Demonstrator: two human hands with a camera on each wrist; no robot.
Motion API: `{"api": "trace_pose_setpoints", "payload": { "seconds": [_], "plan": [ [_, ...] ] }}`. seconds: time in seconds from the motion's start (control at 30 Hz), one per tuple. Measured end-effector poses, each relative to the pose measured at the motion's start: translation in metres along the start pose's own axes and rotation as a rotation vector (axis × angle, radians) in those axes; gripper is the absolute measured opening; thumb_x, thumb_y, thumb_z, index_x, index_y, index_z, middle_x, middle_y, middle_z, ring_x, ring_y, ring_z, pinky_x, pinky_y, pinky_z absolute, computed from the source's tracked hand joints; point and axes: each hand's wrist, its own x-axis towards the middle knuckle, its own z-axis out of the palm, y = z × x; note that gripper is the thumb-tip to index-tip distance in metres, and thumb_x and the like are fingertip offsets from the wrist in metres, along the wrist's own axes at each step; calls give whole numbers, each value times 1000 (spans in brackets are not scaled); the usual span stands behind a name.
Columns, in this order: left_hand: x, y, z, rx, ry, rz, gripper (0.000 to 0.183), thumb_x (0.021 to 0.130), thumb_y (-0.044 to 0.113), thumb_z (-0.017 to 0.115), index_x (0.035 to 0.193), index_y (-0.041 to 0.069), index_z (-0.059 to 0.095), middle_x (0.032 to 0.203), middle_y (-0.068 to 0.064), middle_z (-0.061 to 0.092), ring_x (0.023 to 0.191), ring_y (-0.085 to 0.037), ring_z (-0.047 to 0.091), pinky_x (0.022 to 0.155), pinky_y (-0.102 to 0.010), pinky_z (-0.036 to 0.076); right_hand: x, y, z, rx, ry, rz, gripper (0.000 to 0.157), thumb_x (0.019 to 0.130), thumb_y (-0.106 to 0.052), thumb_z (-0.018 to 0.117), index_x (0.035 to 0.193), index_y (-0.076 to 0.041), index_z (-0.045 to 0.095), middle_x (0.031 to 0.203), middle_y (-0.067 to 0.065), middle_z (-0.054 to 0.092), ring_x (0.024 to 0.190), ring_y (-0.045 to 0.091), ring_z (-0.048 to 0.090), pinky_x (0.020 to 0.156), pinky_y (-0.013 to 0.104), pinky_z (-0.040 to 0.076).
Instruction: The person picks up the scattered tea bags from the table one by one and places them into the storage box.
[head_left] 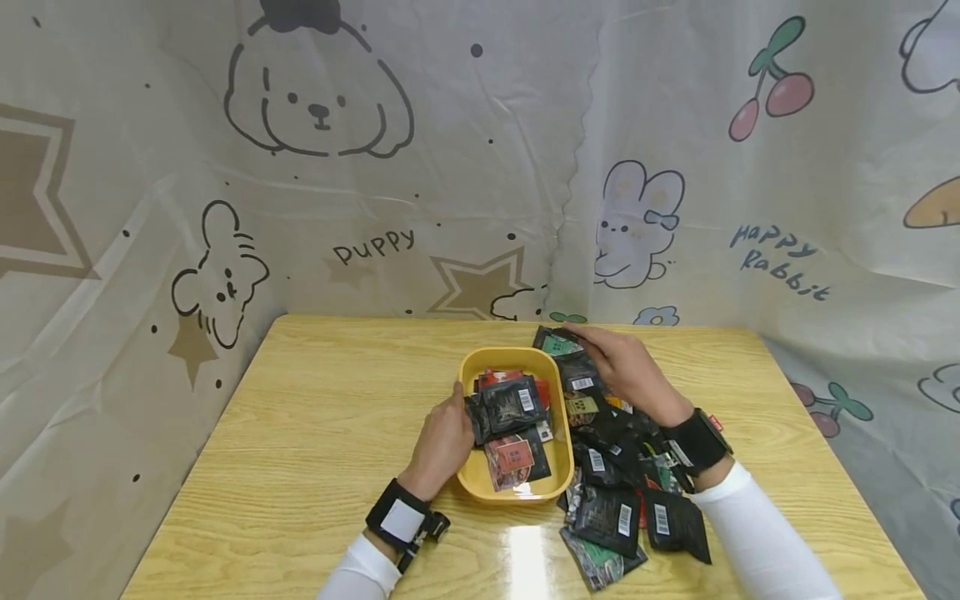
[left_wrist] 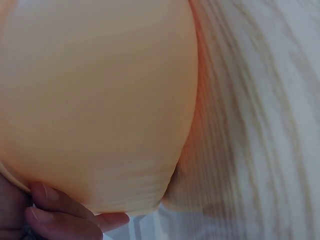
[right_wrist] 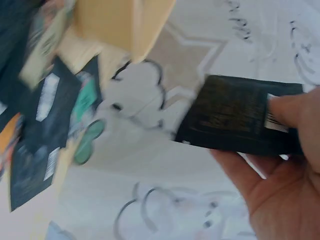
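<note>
A yellow plastic bin [head_left: 462, 467] stands mid-table with several black and red printed packets [head_left: 512, 406] inside. My left hand [head_left: 441, 443] grips its left side; in the left wrist view the fingertips [left_wrist: 65, 220] lie against the edge of its wall. Between the thumb and fingers of my right hand [head_left: 637, 375], a black packet [right_wrist: 235, 115] with a white barcode label is pinched, as the right wrist view shows. That hand is over the far end of a heap of similar packets [head_left: 607, 517], just right of the bin.
The heap runs along the bin's right side toward the near edge of the light wood table [head_left: 330, 408]. Behind the table hangs a pale curtain [head_left: 465, 208] printed with cartoon animals, and it continues along both sides.
</note>
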Motion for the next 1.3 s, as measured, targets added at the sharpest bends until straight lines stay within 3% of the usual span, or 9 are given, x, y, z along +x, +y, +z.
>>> {"api": "trace_pose_setpoints", "payload": {
  "seconds": [0.27, 0.37, 0.5, 0.6, 0.73, 0.9, 1.0, 1.17, 1.3],
  "plan": [
    [0, 0, 0, 10, -3, 4, 51, 85, 0, 48, 133, -12, 34, 93, -19, 61, 74, -19, 57, 57, -35, 50, 24, -36, 23, 55, 97, -212, 44, 93, -3, 48, 136, -15, 46, 133, 4, 50, 119, 16, 43, 94, 39, 41],
    [0, 0, 0, 22, -5, 3, 51, 85, 1, 48, 133, -12, 35, 95, -20, 61, 78, -21, 58, 60, -37, 51, 25, -43, 41, 39, 2, -279, 46, 92, -4, 50, 137, -14, 44, 136, 6, 47, 123, 19, 39, 96, 42, 38],
    [0, 0, 1, 26, -1, 13, 50, 85, 1, 49, 132, -12, 37, 97, -22, 62, 80, -24, 59, 61, -39, 52, 18, -45, 60, -12, -234, -314, 56, 92, -31, 55, 142, -16, 34, 144, 9, 35, 128, 24, 31, 100, 54, 29],
    [0, 1, 1, 21, 0, 16, 50, 85, 0, 49, 132, -12, 36, 98, -22, 62, 80, -24, 59, 62, -38, 52, 13, -40, 63, 2, -329, -245, 70, 87, -50, 55, 145, -20, 28, 148, 9, 26, 131, 25, 25, 101, 60, 22],
    [0, 2, 0, 23, 4, 11, 50, 86, 0, 49, 133, -11, 35, 99, -21, 61, 80, -23, 59, 63, -37, 52, 12, -22, 51, 44, -321, -100, 74, 86, -54, 54, 146, -23, 24, 152, 6, 16, 133, 26, 18, 103, 58, 19],
    [0, 2, 0, 29, -8, -3, 52, 86, 0, 48, 134, -10, 34, 100, -21, 61, 79, -21, 58, 63, -36, 52, 12, 23, 31, 28, -260, 67, 74, 86, -47, 58, 146, -25, 21, 152, 6, 13, 132, 32, 19, 100, 58, 26],
    [-1, 2, 0, 33, -19, -10, 52, 86, 0, 48, 135, -10, 33, 101, -21, 61, 78, -19, 58, 62, -34, 51, 6, 51, 23, -12, -267, 154, 75, 84, -37, 63, 146, -25, 22, 152, 9, 14, 132, 35, 20, 98, 59, 29],
    [-2, 2, 0, 29, -29, -9, 53, 86, 0, 48, 136, -9, 32, 101, -20, 61, 74, -17, 57, 58, -32, 51, -16, 86, 29, -51, -385, 255, 82, 76, -19, 71, 145, -17, 27, 151, 14, 15, 130, 40, 21, 94, 60, 33],
    [-1, 1, 1, 33, -31, -20, 53, 86, 0, 47, 137, -8, 32, 103, -20, 60, 72, -16, 55, 57, -31, 50, -30, 103, 41, -11, -503, 324, 81, 74, -20, 71, 143, -13, 31, 149, 20, 18, 127, 44, 23, 92, 63, 32]
  ]
}}
